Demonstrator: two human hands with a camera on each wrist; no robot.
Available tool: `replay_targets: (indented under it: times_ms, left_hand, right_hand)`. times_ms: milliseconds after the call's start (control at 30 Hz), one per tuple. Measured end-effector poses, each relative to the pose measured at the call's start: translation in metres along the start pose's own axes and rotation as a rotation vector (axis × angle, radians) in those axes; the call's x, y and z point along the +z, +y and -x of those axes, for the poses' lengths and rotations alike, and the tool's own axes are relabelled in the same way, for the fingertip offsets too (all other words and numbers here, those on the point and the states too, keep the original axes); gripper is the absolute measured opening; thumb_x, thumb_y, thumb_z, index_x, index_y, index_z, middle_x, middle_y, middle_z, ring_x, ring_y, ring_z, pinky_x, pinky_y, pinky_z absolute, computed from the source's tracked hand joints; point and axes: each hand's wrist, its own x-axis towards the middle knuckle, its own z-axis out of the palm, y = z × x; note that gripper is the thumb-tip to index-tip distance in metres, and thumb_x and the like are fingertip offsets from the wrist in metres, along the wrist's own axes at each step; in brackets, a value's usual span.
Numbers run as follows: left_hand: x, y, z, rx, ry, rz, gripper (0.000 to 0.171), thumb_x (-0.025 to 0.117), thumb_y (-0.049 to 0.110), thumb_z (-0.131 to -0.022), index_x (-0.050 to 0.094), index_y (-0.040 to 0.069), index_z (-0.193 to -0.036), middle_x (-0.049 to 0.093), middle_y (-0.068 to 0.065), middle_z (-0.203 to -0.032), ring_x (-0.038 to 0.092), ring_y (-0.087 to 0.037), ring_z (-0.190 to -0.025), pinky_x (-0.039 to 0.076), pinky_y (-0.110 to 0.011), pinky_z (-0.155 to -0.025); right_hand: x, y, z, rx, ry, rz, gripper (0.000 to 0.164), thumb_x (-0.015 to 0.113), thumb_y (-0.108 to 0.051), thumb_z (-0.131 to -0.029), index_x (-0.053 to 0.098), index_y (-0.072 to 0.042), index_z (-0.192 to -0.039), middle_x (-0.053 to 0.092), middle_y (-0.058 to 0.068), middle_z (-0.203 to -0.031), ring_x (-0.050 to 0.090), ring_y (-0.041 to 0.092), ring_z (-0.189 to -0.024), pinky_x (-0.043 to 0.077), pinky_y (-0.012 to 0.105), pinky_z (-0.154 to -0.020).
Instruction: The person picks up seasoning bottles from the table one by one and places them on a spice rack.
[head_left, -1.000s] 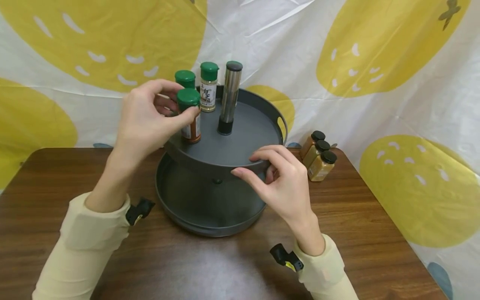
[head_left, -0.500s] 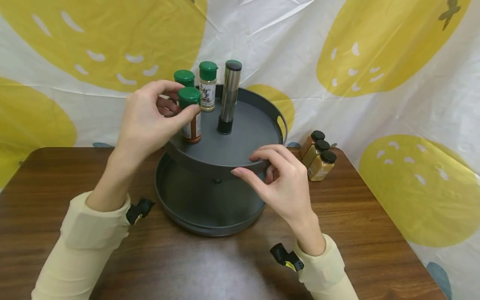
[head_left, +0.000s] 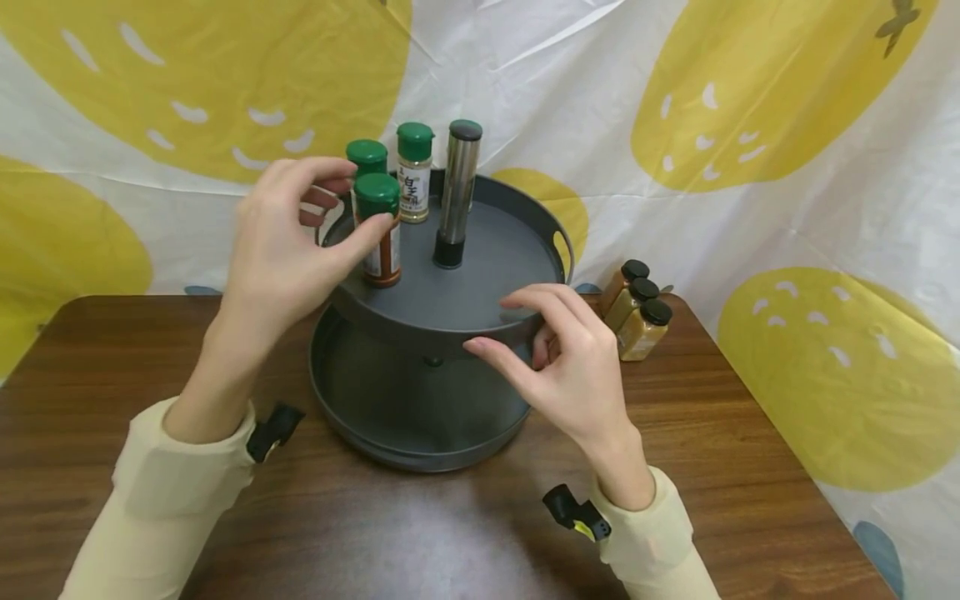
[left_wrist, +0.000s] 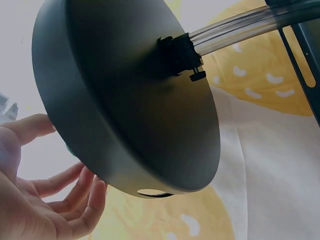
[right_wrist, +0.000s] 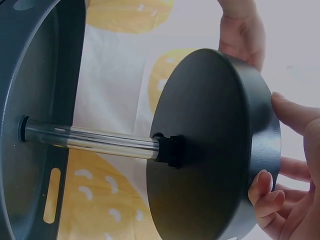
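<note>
- Since the earlier frame, the left hand (head_left: 273, 225) has loosened: fingers wide, off leftward; thumb across the front green-capped bottle (head_left: 386, 254), contact unclear.
- That bottle stands upright on the upper tray (head_left: 487, 287); release seems in hand, calling for drawing back without tipping it.
- Right hand (head_left: 576, 358): thumb and index apart at the tray's near edge; whether it grips, I can't tell.

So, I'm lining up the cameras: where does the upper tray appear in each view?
Head: upper tray near centre, seen from above.
Left wrist: left of centre, underside showing.
Right wrist: right of centre, underside showing.
Shared landmark: the yellow-patterned backdrop, behind it in all three.
</note>
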Motion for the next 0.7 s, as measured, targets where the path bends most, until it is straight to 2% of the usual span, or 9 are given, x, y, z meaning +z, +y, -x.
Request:
replay_targets:
  times_ms: [200, 433, 700]
  left_hand:
    - [-0.003, 0.002, 0.009, 0.034, 0.038, -0.005, 0.049, 0.083, 0.018, -0.083, 0.066, 0.001, -0.125, 0.063, -0.015, -0.11, 0.059, -0.025, -0.101, 0.047, -0.033, -0.083]
    - [-0.008, 0.004, 0.02, 0.027, 0.048, 0.002, 0.055, 0.084, 0.016, -0.082, 0.062, 0.003, -0.131, 0.062, -0.012, -0.113, 0.058, -0.022, -0.105, 0.044, -0.025, -0.084]
    - [-0.018, 0.004, 0.033, 0.038, 0.058, 0.004, 0.063, 0.085, 0.013, -0.08, 0.058, 0.004, -0.137, 0.063, -0.011, -0.118, 0.058, -0.021, -0.108, 0.043, -0.019, -0.084]
  right_hand:
    - [-0.003, -0.001, -0.001, -0.015, 0.018, -0.001, 0.055, 0.076, -0.054, -0.085, 0.071, -0.006, -0.111, 0.067, 0.003, -0.107, 0.043, 0.006, -0.053, 0.038, 0.019, -0.052]
    - [-0.011, 0.001, 0.0, -0.039, 0.065, 0.009, 0.056, 0.078, -0.05, -0.086, 0.069, -0.004, -0.118, 0.064, 0.007, -0.118, 0.044, 0.009, -0.055, 0.038, 0.021, -0.053]
    - [-0.016, 0.0, -0.001, -0.068, 0.114, 0.005, 0.059, 0.077, -0.048, -0.087, 0.067, -0.002, -0.122, 0.062, 0.012, -0.122, 0.047, 0.009, -0.058, 0.036, 0.02, -0.047]
